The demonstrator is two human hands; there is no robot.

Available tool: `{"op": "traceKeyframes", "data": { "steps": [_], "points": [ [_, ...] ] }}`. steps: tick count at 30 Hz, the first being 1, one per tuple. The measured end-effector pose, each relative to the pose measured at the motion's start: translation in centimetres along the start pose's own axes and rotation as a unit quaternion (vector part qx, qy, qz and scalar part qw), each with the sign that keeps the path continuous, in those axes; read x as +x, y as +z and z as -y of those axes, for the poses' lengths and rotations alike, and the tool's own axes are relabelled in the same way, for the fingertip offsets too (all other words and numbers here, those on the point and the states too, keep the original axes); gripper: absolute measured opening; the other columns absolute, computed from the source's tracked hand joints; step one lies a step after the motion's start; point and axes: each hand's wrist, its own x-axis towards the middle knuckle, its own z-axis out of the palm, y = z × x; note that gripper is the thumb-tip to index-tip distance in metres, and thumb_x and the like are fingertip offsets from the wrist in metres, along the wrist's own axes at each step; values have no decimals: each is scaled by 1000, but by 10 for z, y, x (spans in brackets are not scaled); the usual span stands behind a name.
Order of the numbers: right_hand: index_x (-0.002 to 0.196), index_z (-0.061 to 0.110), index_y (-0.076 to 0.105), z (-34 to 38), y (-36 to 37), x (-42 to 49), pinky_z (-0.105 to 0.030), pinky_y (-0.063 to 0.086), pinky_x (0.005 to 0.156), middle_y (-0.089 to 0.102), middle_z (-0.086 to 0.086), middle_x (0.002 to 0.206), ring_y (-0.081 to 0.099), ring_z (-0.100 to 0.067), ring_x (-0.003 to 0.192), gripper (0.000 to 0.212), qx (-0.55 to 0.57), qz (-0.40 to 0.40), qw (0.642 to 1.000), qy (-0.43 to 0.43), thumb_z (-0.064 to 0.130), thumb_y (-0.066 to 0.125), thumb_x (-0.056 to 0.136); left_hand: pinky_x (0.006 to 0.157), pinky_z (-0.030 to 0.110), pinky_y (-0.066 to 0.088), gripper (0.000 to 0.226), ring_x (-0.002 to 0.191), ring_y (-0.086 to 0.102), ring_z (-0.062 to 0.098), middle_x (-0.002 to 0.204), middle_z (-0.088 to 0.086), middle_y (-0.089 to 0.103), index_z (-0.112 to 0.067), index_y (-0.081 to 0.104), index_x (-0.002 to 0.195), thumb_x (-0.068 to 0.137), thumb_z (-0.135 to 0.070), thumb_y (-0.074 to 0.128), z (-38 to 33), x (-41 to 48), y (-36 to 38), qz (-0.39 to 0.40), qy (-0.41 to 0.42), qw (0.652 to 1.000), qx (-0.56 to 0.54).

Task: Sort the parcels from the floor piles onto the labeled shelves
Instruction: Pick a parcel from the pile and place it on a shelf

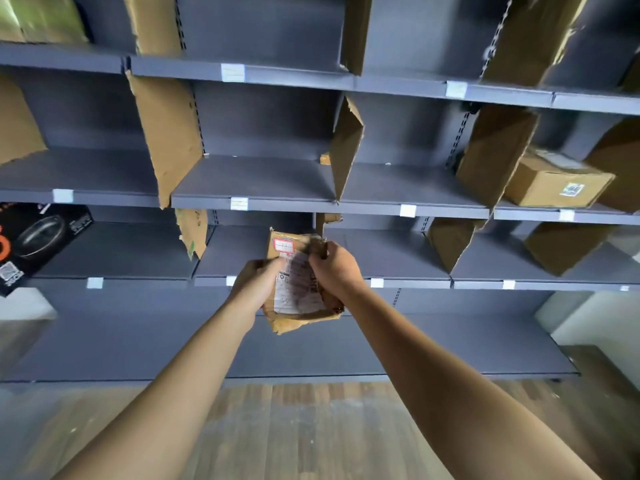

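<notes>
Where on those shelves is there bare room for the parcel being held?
The middle-row bay between two cardboard dividers is bare; so is the neighbouring bay rightward. The lower bay behind the parcel looks free. Crowded: a brown box far right, a black box lower left.

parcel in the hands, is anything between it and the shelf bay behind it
Nothing visible. The left hand and right hand grip the parcel before the bay; its visible floor is bare, dividers only at its sides.
</notes>
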Motion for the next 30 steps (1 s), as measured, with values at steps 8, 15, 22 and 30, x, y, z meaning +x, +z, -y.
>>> {"op": "traceKeyframes", "data": {
  "steps": [8, 15, 22, 30],
  "points": [
    [111, 4, 62, -83, -77, -53, -31, 42, 79, 67, -16, 112, 60, -35, 105, 26, 10, -11, 1000, 11, 19, 49, 94, 81, 36, 49, 43, 99, 63, 24, 109, 5, 68, -17, 58, 113, 85, -49, 62, 20, -60, 103, 7, -23, 999, -42],
    [118, 6, 59, -152, -147, -91, -33, 43, 82, 66, -16, 117, 59, -35, 109, 30, 19, -54, 998, 40, 23, 50, 95, 73, 33, 45, 44, 98, 64, 23, 110, 6, 68, -15, 57, 112, 83, -47, 63, 15, -108, 189, 47, 4, 998, -46],
    [118, 7, 60, -200, -202, -112, -33, 45, 83, 66, -14, 116, 60, -33, 107, 30, 20, -88, 994, 62, 23, 50, 94, 67, 30, 44, 35, 97, 63, 24, 109, 7, 67, -13, 55, 112, 91, -42, 60, 5, -136, 257, 82, 7, 996, -27],
    [120, 9, 59, -232, -246, -111, -31, 43, 80, 66, -14, 116, 60, -32, 106, 30, 32, -138, 985, 93, 21, 50, 93, 70, 30, 47, 60, 98, 66, 22, 109, 1, 70, -23, 62, 114, 65, -58, 57, -18, -136, 310, 154, 26, 988, -6]
  ]
}}
